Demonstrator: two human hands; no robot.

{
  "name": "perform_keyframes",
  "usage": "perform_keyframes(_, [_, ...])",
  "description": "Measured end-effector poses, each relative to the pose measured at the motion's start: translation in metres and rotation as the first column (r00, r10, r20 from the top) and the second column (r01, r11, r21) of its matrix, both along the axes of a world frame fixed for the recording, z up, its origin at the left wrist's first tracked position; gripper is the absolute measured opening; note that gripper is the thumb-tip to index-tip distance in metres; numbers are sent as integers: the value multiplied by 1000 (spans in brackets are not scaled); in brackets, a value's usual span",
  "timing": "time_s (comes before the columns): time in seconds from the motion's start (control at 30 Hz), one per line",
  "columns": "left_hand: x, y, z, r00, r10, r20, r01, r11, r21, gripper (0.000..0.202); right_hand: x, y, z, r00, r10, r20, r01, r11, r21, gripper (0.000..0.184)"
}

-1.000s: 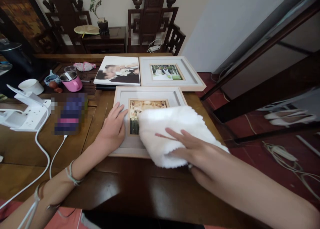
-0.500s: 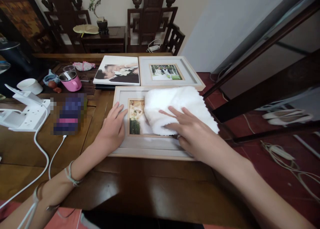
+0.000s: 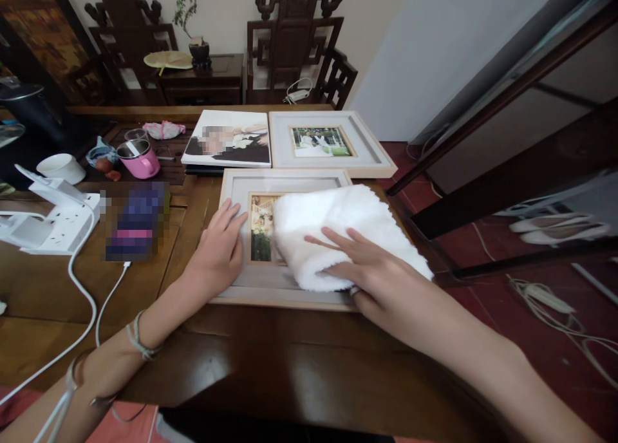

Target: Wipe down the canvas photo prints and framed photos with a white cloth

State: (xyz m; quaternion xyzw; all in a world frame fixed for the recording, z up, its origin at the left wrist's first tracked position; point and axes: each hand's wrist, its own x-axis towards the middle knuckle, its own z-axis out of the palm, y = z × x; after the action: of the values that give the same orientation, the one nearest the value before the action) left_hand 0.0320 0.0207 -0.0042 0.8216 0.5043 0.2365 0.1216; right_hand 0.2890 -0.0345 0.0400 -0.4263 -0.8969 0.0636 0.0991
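Note:
A picture frame (image 3: pixel 284 296) with pale wood edges lies flat on the table in front of me, a small photo (image 3: pixel 261 237) at its centre. Over its right half is a folded, fluffy white cloth (image 3: pixel 328 211), which hides part of the photo and the frame's right side. My right hand (image 3: pixel 369 266) presses down on this cloth, its fingers spread on top and its thumb tucked against a fold. On the frame's left border rests my left hand (image 3: pixel 217 250), fingers stretched out and slightly apart.
Behind lie a second frame (image 3: pixel 371 140) and a white photo panel (image 3: pixel 193 153). To the left are a pink mug (image 3: pixel 142 163), a white cup (image 3: pixel 60 168), a power strip (image 3: pixel 67 227) and a blurred-out device (image 3: pixel 138 221) on a cable. A dark railing (image 3: pixel 483 192) runs along the right.
My right hand has slid the white cloth toward me, uncovering the frame's far edge and covering more of its near border. My left hand stays in place.

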Motion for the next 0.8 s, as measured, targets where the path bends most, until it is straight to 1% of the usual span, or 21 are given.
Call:
perform_keyframes(0.13, [0,0,-1,1000,-4,17,4,1000,10,40,2,26,-6,999,-43,30,41,997,63,58])
perform_keyframes(0.27, [-1,1,-3,1000,-9,26,8,1000,26,41,2,52,-11,991,-124,44,117,984,138,64])
perform_keyframes(0.37, [-2,1,-2,1000,-12,18,12,1000,15,41,-6,55,-10,986,-138,90,122,980,157,67])
perform_keyframes(0.47, [-1,1,0,1000,-9,-2,9,1000,0,41,-16,38,-3,981,-114,155,97,989,109,61])
perform_keyframes(0.57, [-1,1,0,1000,-3,-3,3,1000,-1,40,-20,5,6,988,-24,155,19,999,32,58])
perform_keyframes(0.7, [-1,1,0,1000,-7,12,7,1000,11,40,-16,-38,20,997,83,9,-83,997,5,56])
perform_keyframes(0.8, [-1,1,-1,1000,-9,8,9,1000,17,40,-14,-52,28,991,108,-79,-110,994,-26,55])
